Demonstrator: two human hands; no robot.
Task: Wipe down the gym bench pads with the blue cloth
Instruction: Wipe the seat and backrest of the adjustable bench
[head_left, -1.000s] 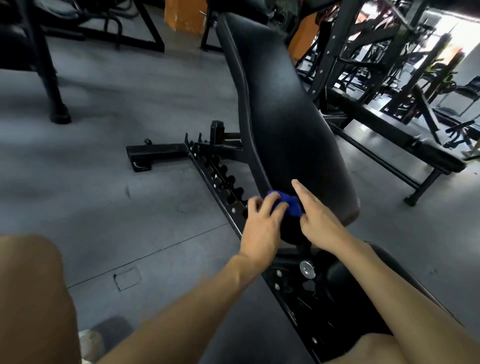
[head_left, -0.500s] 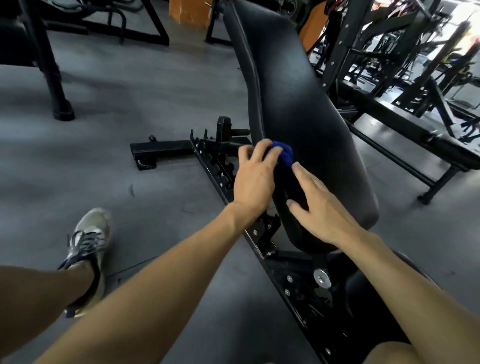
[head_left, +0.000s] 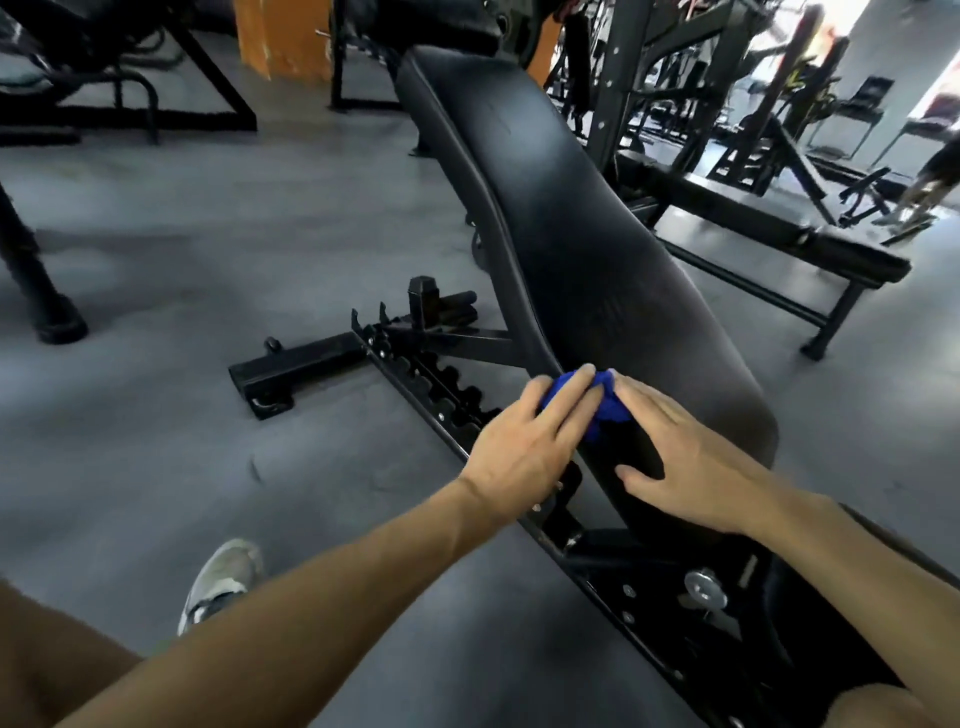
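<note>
The black inclined back pad (head_left: 571, 234) of the gym bench runs from the top centre down to my hands. A bunched blue cloth (head_left: 607, 408) sits on the pad's lower left edge. My left hand (head_left: 524, 449) lies over the cloth and holds it against that edge; its thumb is hidden. My right hand (head_left: 691, 462) rests flat on the pad's lower end, its index finger touching the cloth. The seat pad (head_left: 810, 618) shows dark at the lower right, partly behind my right forearm.
The bench's toothed adjustment rail (head_left: 436, 389) and floor bar (head_left: 296, 371) lie left of the pad. A flat black bench (head_left: 779, 239) and racks (head_left: 613, 88) stand to the right. My shoe (head_left: 223, 577) is on the grey floor; a machine foot (head_left: 49, 312) is at the far left.
My left hand slid the cloth up the pad's left edge, then back down toward the lower end. My right hand stayed on the lower pad. My foot came into view.
</note>
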